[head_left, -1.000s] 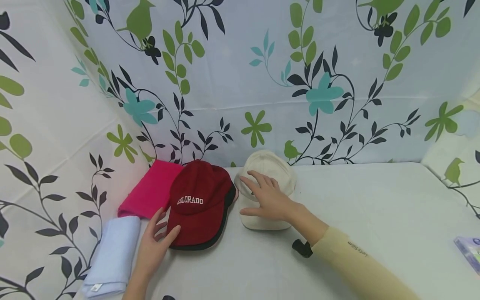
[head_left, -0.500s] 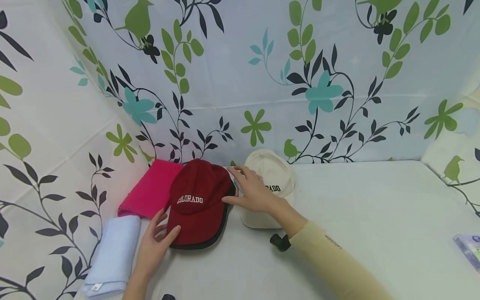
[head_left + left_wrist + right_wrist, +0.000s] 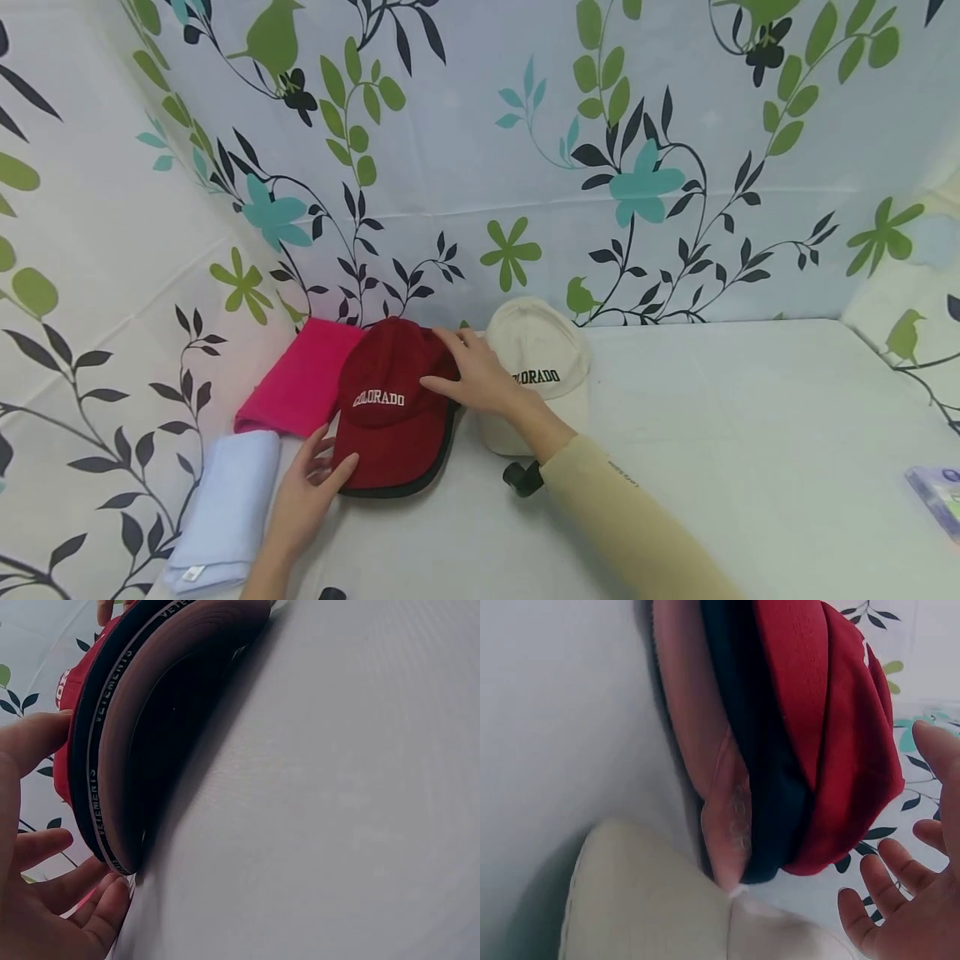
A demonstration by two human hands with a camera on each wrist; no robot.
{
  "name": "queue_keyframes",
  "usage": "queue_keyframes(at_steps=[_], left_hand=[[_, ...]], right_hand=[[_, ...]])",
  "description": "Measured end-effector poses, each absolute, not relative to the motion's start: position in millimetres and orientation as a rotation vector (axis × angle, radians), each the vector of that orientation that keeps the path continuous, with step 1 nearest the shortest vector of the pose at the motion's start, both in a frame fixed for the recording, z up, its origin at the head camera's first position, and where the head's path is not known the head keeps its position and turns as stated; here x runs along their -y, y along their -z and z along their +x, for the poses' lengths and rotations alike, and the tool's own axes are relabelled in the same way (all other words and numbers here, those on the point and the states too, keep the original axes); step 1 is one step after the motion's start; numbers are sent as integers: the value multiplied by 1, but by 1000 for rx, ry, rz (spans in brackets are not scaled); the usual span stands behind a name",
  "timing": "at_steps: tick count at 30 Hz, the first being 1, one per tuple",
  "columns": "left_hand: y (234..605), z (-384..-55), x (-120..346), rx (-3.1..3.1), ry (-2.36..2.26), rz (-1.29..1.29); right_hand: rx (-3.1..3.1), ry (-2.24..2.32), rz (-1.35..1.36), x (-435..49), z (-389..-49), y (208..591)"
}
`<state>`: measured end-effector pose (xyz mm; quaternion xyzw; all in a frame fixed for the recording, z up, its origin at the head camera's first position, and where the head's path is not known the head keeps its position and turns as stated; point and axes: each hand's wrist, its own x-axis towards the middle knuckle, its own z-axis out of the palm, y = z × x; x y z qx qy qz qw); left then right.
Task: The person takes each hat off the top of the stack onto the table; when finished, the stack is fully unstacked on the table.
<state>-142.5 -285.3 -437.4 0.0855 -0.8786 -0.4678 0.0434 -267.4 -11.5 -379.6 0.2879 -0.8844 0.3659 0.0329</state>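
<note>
A red cap (image 3: 393,446) lettered COLORADO lies on top of a dark cap (image 3: 759,757), with a pink cap (image 3: 690,697) at the bottom of the stack. My left hand (image 3: 302,504) rests at the stack's left side. Its thumb touches the red brim, and its relaxed fingers sit by the lower brim corner in the left wrist view. Over the red cap's right side hovers my right hand (image 3: 483,377), fingers spread. In the right wrist view those fingers (image 3: 885,877) show apart from the caps. A cream cap (image 3: 538,337), also lettered, lies just right, partly hidden behind the right hand.
A folded bright pink cloth (image 3: 303,379) lies left of the stack, and a folded light blue towel (image 3: 234,496) nearer me. A purple packet (image 3: 936,493) is at the right edge. Behind the white table (image 3: 712,467) hangs a leaf-patterned sheet (image 3: 465,167).
My right hand has moved left, from over the cream cap to over the red cap's right side, uncovering the cream cap's lettering. The left hand and the cap stack have stayed put.
</note>
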Motion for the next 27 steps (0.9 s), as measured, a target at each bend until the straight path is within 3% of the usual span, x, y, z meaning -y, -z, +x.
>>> queue_keyframes(at_steps=[27], left_hand=[[436,-141,290,2641,1500,289]], right_hand=[[2661,-1359,845,36,-272,384]])
